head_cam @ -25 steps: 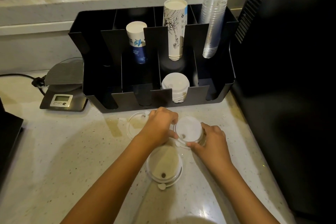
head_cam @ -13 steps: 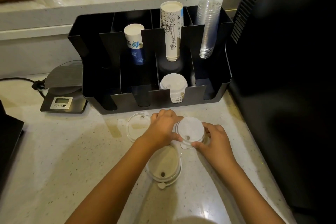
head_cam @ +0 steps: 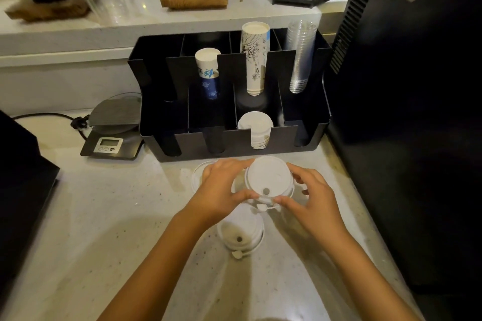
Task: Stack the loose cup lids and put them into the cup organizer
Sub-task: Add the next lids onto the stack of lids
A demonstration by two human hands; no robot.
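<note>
Both hands hold a short stack of white cup lids [head_cam: 268, 180] lifted above the counter, just in front of the black cup organizer [head_cam: 302, 135]. My left hand [head_cam: 221, 187] grips its left side, my right hand [head_cam: 310, 195] its right side. One loose lid [head_cam: 241, 236] lies upside down on the counter below the hands. Another loose lid [head_cam: 197, 177] peeks out behind my left hand, mostly hidden. A stack of white lids [head_cam: 255, 130] sits in the organizer's front slot, third from the left.
The organizer's rear slots hold paper cups [head_cam: 207, 70], a taller paper cup stack [head_cam: 254, 57] and clear plastic cups [head_cam: 300, 57]. A digital scale [head_cam: 112, 135] sits left of it. A tall black appliance [head_cam: 407, 112] walls the right side. A black box edge [head_cam: 23, 177] is at left.
The lid stack in both hands has risen off the counter and tipped its top toward me. The camera has tilted up slightly.
</note>
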